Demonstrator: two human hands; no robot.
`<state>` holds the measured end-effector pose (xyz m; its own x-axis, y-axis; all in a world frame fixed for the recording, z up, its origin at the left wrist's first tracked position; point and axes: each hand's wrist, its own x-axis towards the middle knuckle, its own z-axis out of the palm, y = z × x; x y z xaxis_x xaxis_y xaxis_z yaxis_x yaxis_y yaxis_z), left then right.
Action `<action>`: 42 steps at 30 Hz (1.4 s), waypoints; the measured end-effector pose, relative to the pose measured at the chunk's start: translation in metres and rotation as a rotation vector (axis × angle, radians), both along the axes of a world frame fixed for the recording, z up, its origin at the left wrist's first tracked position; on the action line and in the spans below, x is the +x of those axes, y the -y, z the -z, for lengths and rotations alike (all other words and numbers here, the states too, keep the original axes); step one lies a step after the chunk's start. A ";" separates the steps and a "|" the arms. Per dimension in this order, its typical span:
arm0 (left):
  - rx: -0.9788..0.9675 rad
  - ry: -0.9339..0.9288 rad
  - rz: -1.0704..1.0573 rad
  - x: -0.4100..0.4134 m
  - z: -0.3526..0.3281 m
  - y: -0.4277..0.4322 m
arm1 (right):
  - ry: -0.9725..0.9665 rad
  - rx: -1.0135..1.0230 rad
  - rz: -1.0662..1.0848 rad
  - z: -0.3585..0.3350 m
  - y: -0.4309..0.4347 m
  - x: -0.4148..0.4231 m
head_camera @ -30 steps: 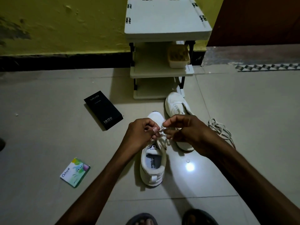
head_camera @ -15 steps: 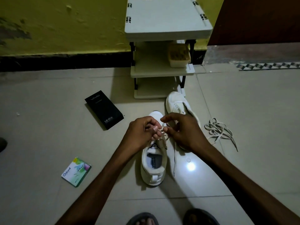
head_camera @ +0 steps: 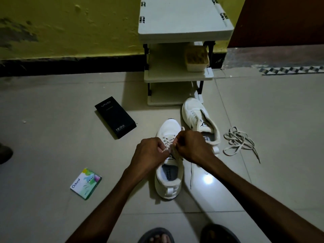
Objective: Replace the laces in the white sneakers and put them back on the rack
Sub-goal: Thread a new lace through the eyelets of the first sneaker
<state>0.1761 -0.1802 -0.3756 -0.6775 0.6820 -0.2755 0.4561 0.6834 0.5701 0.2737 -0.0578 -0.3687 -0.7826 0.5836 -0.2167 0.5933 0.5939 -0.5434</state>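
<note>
Both fists curled over the near sneaker (head_camera: 168, 186): my left hand (head_camera: 149, 153) and right hand (head_camera: 192, 146) each pinch its white lace (head_camera: 169, 141) above the eyelets. Two white sneakers on the floor (head_camera: 52, 155), the second sneaker (head_camera: 194, 113) just behind, by one rack (head_camera: 184, 25). One loose lace pile (head_camera: 238, 141) lies right. One black box (head_camera: 115, 116) and one green packet (head_camera: 85, 183) lie left.

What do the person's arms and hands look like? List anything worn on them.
Both are bare. The left hand and right hand carry no gloves, and no ring shows on them. The left forearm and right forearm run uncovered to the frame's edge: no sleeve, watch, bracelet or band in sight. The dim light could hide small marks.
</note>
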 end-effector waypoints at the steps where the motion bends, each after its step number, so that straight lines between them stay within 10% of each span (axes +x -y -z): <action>1: 0.010 0.030 -0.031 -0.001 0.001 0.000 | 0.011 0.022 -0.023 0.002 0.003 -0.002; 17: 0.219 0.674 -0.231 -0.027 0.020 0.013 | 0.065 0.152 -0.268 0.013 0.010 -0.014; 42: 0.244 0.372 -0.056 -0.024 0.020 0.013 | 0.044 0.223 -0.241 0.020 0.019 -0.010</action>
<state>0.1525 -0.1931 -0.3954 -0.6005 0.7223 -0.3429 0.1554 0.5262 0.8361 0.2634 -0.0772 -0.3888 -0.8968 0.4193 -0.1412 0.4410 0.8217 -0.3609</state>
